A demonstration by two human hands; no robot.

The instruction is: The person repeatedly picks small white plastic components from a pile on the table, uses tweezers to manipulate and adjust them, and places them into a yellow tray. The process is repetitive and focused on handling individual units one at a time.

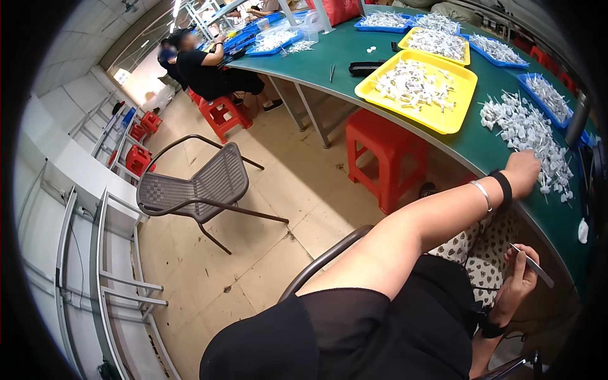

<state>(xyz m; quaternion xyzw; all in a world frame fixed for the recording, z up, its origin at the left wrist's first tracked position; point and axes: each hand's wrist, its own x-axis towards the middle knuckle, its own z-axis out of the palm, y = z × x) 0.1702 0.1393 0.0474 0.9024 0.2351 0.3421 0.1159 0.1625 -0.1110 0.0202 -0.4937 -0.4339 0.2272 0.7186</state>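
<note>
My left hand (523, 173) reaches across the green table to the near edge of a loose pile of small white plastic pieces with thin stems (529, 130). Its fingers look curled in against the pile, and whatever they may hold is hidden. Lower down, over my lap and off the table edge, my right hand (520, 276) grips a pair of metal tweezers (538, 269) between thumb and fingers. A yellow tray (461, 109) holding more small white pieces sits left of the pile.
Beyond stand another yellow tray (467, 58) and several blue trays (550, 109) of white parts. A black case (364, 68) and another pair of tweezers (331, 73) lie leftward. Red stools (382, 136) and a brown chair (190, 190) stand on the floor; a seated person (202, 66) works farther off.
</note>
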